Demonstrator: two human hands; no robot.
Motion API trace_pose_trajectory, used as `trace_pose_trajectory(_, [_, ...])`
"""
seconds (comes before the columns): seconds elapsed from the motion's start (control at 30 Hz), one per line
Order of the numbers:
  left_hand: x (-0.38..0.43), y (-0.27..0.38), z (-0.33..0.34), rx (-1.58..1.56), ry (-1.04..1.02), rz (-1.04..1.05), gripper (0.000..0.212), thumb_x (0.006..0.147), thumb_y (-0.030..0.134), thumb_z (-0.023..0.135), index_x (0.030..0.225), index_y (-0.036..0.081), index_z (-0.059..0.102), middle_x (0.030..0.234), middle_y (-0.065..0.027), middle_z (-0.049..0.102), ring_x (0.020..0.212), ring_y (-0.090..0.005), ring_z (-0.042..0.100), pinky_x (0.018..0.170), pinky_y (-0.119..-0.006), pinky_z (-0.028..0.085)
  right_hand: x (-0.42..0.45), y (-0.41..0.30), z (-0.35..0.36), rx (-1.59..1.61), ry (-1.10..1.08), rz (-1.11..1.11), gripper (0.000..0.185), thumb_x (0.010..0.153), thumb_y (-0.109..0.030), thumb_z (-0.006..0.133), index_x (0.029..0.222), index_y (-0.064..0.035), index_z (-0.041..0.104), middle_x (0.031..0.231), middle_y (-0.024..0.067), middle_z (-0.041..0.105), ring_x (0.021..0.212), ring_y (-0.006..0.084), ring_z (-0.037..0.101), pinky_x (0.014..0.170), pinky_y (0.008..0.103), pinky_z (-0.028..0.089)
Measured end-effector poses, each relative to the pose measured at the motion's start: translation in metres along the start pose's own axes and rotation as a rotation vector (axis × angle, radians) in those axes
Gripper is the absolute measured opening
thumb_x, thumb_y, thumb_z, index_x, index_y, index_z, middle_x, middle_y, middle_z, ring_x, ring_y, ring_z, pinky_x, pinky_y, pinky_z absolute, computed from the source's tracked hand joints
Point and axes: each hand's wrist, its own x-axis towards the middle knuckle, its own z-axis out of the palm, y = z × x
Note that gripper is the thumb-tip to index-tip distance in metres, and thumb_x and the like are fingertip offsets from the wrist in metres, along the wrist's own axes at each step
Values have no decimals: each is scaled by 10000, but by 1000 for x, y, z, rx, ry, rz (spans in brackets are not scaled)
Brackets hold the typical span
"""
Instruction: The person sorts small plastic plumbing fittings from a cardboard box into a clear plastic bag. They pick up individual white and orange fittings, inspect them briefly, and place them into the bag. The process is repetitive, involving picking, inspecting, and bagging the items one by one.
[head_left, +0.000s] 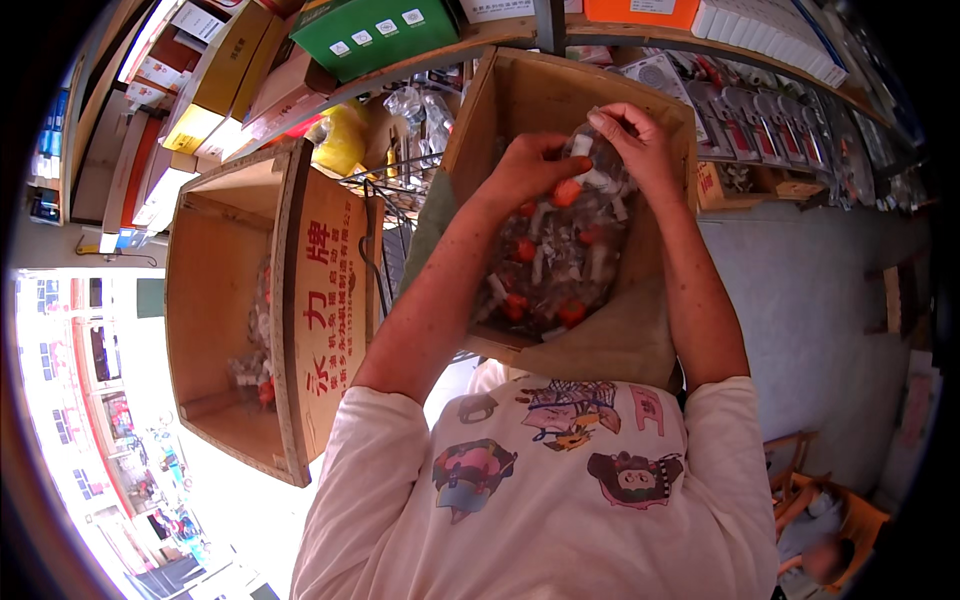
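Note:
Before me is an open wooden box (577, 75) holding many clear plastic packets (555, 255) with white and orange parts inside. Above its far part, my right hand (637, 139) pinches the top edge of a clear plastic bag (596, 154) between thumb and fingers. My left hand (536, 165) is at the bag's left side, thumb and fingers around a white and orange piece; whether that piece is inside the bag's film is unclear. An olive-green cloth (607, 352) lies over the near rim of the box.
To the left stands a second wooden box (217, 300) with red writing and similar packets inside. Shelves beyond hold a green carton (375, 34), a yellow carton (217, 82) and blister-packed goods (757, 124). A black wire rack (394, 232) stands between the boxes. A person (821, 540) sits at the lower right.

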Motion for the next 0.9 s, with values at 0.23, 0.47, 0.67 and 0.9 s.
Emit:
trace_pose_trajectory(0.23, [-3, 11, -1, -35, -13, -137, 283, 799, 303, 674, 952, 69, 633, 723, 8, 580, 589, -78, 536, 406, -230, 394, 1, 1, -2, -40, 196, -13, 194, 852, -218, 632, 828, -28, 604, 699, -48, 542, 639, 39, 467, 588, 195, 396])
trace_pose_trajectory(0.47, [-2, 3, -11, -421, -89, 6, 323, 849, 227, 618, 1086, 9, 588, 962, -79, 635, 849, -167, 610, 722, -308, 513, 8, 10, -13, 66, 364, 7, 186, 870, -226, 609, 788, -60, 583, 600, -64, 473, 528, 22, 393, 483, 186, 323])
trace_pose_trajectory(0.67, [0, 2, -14, -589, -22, 53, 274, 860, 143, 593, 1089, -7, 584, 1000, -106, 636, 895, -203, 622, 781, -336, 525, 10, 13, -17, 181, 407, -6, 170, 885, -213, 588, 797, -68, 586, 624, -58, 492, 520, 24, 384, 469, 186, 308])
trace_pose_trajectory(0.9, [8, -9, -10, -516, 183, 60, 189, 833, 134, 629, 975, 10, 608, 916, -90, 645, 788, -188, 641, 689, -316, 542, 8, 10, -13, 225, 381, 9, 175, 892, -219, 579, 803, -68, 587, 660, -51, 521, 546, 25, 401, 490, 182, 325])
